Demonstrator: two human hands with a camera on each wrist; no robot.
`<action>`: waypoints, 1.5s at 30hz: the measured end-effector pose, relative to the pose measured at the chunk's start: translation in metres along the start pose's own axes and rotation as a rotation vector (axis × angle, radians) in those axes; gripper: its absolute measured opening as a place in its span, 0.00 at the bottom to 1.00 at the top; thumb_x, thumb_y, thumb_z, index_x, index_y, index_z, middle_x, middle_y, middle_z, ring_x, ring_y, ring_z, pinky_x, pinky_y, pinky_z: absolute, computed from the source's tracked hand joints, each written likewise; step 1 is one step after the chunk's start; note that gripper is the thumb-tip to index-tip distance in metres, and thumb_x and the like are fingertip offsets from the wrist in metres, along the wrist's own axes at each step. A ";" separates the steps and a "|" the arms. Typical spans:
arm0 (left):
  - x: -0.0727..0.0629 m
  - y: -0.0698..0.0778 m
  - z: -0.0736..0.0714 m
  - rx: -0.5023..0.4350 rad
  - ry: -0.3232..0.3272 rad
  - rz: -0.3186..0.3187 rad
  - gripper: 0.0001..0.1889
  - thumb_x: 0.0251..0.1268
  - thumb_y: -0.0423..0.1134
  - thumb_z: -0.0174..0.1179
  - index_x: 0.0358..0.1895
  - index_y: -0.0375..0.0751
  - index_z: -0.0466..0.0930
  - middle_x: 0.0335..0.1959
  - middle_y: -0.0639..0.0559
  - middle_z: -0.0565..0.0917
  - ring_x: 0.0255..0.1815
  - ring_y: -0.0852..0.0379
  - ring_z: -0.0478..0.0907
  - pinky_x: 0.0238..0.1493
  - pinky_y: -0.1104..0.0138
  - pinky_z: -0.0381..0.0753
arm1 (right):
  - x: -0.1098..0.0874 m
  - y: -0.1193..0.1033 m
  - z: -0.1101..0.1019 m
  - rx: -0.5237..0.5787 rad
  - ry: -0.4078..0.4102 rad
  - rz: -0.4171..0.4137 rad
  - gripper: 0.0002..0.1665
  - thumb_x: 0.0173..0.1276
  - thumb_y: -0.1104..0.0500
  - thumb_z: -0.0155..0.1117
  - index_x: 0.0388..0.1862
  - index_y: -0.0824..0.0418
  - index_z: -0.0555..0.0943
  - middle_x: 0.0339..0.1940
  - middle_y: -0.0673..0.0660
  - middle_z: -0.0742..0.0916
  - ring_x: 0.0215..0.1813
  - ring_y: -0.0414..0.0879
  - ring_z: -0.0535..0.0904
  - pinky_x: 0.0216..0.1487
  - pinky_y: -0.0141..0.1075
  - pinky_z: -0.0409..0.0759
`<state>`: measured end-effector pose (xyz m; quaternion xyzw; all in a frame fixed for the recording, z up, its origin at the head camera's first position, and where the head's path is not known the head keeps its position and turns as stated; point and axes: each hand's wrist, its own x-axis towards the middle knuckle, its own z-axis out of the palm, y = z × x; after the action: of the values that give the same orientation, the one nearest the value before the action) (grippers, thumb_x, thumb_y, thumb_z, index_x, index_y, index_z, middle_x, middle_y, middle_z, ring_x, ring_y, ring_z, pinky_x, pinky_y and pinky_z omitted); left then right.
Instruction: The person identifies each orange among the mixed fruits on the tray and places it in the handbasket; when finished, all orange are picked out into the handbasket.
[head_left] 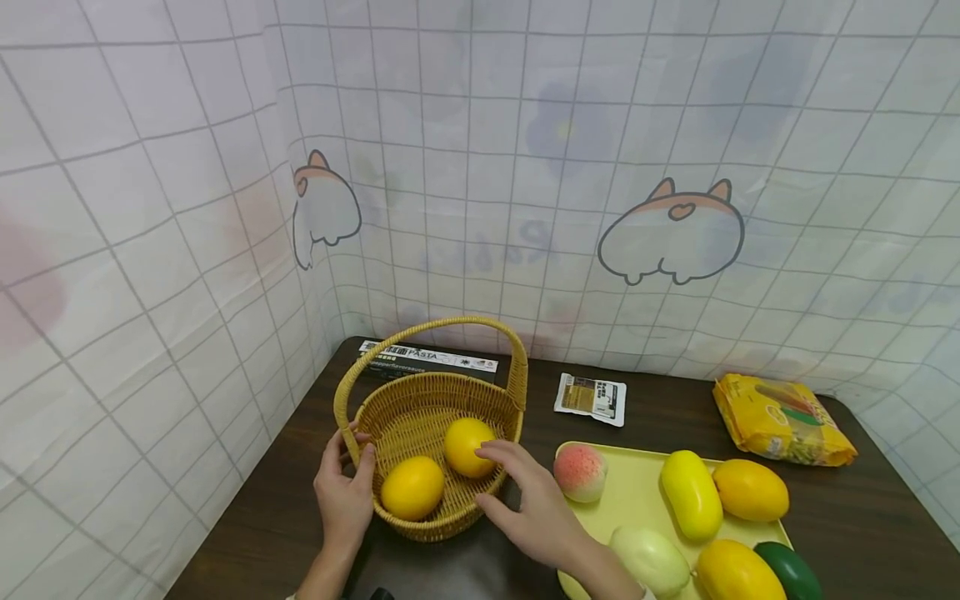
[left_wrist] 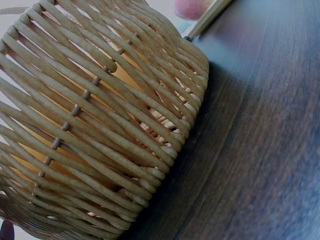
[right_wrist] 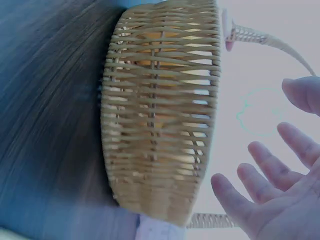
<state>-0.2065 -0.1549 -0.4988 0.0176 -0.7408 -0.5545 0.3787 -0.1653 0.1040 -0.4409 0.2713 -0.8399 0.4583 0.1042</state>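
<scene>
A wicker basket (head_left: 433, 530) with a tall arched handle stands on the dark table, left of centre in the head view. Two round orange-yellow fruits (head_left: 412, 489) lie inside it, side by side. At the basket's left side my left hand (head_left: 341, 493) grips the rim by the handle's base, thumb toward me. My right hand (head_left: 536, 508) hovers at the right rim with spread fingers, fingertips overlapping the farther fruit (head_left: 467, 442) in the head view. Seen from the right wrist, this hand (right_wrist: 280, 185) holds nothing. Woven basket wall (left_wrist: 100, 125) fills much of the left wrist view.
On the right, a pale yellow tray (head_left: 633, 467) carries a peach (head_left: 581, 472), yellow fruits (head_left: 691, 496), a pale green fruit (head_left: 649, 560) and a dark green one (head_left: 789, 571). Behind are a pasta box (head_left: 442, 360), a small sachet (head_left: 591, 399) and a yellow bag (head_left: 783, 419).
</scene>
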 end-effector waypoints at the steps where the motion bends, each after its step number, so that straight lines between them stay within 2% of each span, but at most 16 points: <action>1: 0.000 0.003 0.000 0.001 0.001 0.001 0.19 0.63 0.25 0.62 0.58 0.33 0.77 0.42 0.43 0.84 0.40 0.60 0.77 0.38 0.78 0.74 | -0.004 0.000 -0.003 0.002 0.022 -0.015 0.30 0.63 0.60 0.71 0.63 0.44 0.74 0.64 0.46 0.77 0.66 0.42 0.72 0.63 0.43 0.72; 5: -0.001 0.023 -0.001 -0.007 0.000 0.012 0.18 0.62 0.23 0.61 0.57 0.28 0.76 0.41 0.38 0.83 0.40 0.54 0.77 0.39 0.80 0.73 | -0.018 0.002 -0.017 0.021 0.138 -0.081 0.26 0.65 0.64 0.68 0.61 0.49 0.77 0.61 0.47 0.79 0.62 0.44 0.75 0.62 0.36 0.73; 7: -0.001 0.029 -0.002 -0.011 -0.004 0.026 0.18 0.62 0.22 0.61 0.56 0.26 0.76 0.41 0.35 0.83 0.40 0.54 0.77 0.40 0.80 0.72 | -0.026 0.004 -0.026 0.015 0.202 -0.104 0.24 0.65 0.66 0.67 0.59 0.51 0.78 0.59 0.50 0.81 0.61 0.45 0.76 0.60 0.32 0.73; 11: -0.001 0.033 -0.001 -0.005 -0.005 0.035 0.18 0.63 0.22 0.60 0.56 0.25 0.75 0.41 0.35 0.82 0.40 0.57 0.77 0.39 0.80 0.72 | -0.041 0.010 -0.043 -0.008 0.308 -0.133 0.24 0.61 0.71 0.68 0.56 0.55 0.80 0.56 0.56 0.83 0.60 0.46 0.77 0.59 0.26 0.72; 14: 0.000 0.035 -0.001 -0.008 -0.008 0.028 0.18 0.62 0.22 0.60 0.56 0.26 0.76 0.41 0.36 0.82 0.40 0.58 0.76 0.38 0.81 0.73 | -0.052 0.015 -0.055 -0.046 0.350 -0.123 0.25 0.59 0.74 0.69 0.55 0.58 0.81 0.55 0.57 0.83 0.59 0.44 0.77 0.57 0.25 0.73; 18: 0.001 0.034 0.001 -0.020 -0.016 0.023 0.18 0.62 0.22 0.61 0.56 0.28 0.77 0.40 0.37 0.83 0.40 0.59 0.77 0.38 0.82 0.73 | -0.069 0.023 -0.071 -0.085 0.369 -0.036 0.27 0.58 0.74 0.70 0.55 0.56 0.81 0.55 0.55 0.83 0.58 0.36 0.76 0.53 0.23 0.75; 21: 0.002 0.022 0.003 -0.032 -0.013 0.017 0.18 0.62 0.22 0.61 0.56 0.29 0.77 0.41 0.38 0.83 0.40 0.60 0.77 0.40 0.82 0.73 | -0.078 0.029 -0.083 -0.089 0.405 0.030 0.26 0.58 0.75 0.69 0.55 0.58 0.81 0.54 0.55 0.84 0.55 0.33 0.77 0.52 0.22 0.75; 25: 0.003 0.001 0.005 -0.039 -0.012 0.006 0.18 0.63 0.25 0.62 0.57 0.32 0.77 0.42 0.42 0.83 0.40 0.62 0.76 0.41 0.81 0.74 | -0.087 0.033 -0.095 -0.061 0.472 0.170 0.23 0.61 0.74 0.67 0.55 0.61 0.81 0.52 0.55 0.84 0.51 0.32 0.79 0.51 0.22 0.76; 29: 0.002 -0.005 0.004 -0.054 -0.018 -0.003 0.18 0.64 0.27 0.62 0.57 0.33 0.77 0.42 0.46 0.83 0.40 0.62 0.77 0.40 0.78 0.76 | -0.096 0.035 -0.106 -0.060 0.504 0.315 0.20 0.66 0.69 0.65 0.57 0.60 0.81 0.51 0.52 0.84 0.48 0.31 0.80 0.50 0.21 0.75; 33: 0.002 -0.006 0.004 -0.065 -0.017 -0.006 0.18 0.64 0.27 0.62 0.57 0.33 0.77 0.42 0.46 0.83 0.41 0.61 0.77 0.40 0.78 0.77 | -0.106 0.041 -0.120 -0.073 0.531 0.358 0.19 0.67 0.68 0.64 0.57 0.62 0.80 0.51 0.49 0.84 0.48 0.33 0.80 0.49 0.21 0.75; 37: 0.002 -0.006 0.003 -0.059 -0.014 -0.007 0.18 0.64 0.27 0.62 0.58 0.33 0.77 0.42 0.46 0.83 0.40 0.62 0.77 0.38 0.78 0.76 | -0.115 0.048 -0.135 -0.118 0.559 0.388 0.18 0.69 0.65 0.63 0.57 0.62 0.80 0.50 0.39 0.84 0.47 0.31 0.80 0.46 0.19 0.75; 40: 0.002 0.003 0.002 -0.052 -0.011 -0.008 0.18 0.64 0.25 0.62 0.57 0.31 0.77 0.42 0.42 0.83 0.40 0.63 0.76 0.38 0.79 0.76 | -0.121 0.052 -0.144 -0.152 0.552 0.430 0.18 0.70 0.61 0.64 0.57 0.61 0.80 0.49 0.36 0.84 0.47 0.27 0.78 0.44 0.19 0.76; 45: 0.001 0.001 0.000 -0.059 -0.012 -0.026 0.19 0.63 0.25 0.62 0.58 0.32 0.77 0.42 0.45 0.83 0.41 0.62 0.77 0.40 0.79 0.76 | -0.127 0.058 -0.154 -0.213 0.516 0.495 0.19 0.70 0.55 0.64 0.57 0.59 0.80 0.47 0.35 0.83 0.45 0.23 0.76 0.39 0.19 0.76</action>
<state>-0.2069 -0.1549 -0.4980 0.0127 -0.7259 -0.5813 0.3675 -0.1030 0.3027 -0.4502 -0.0769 -0.8691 0.4332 0.2260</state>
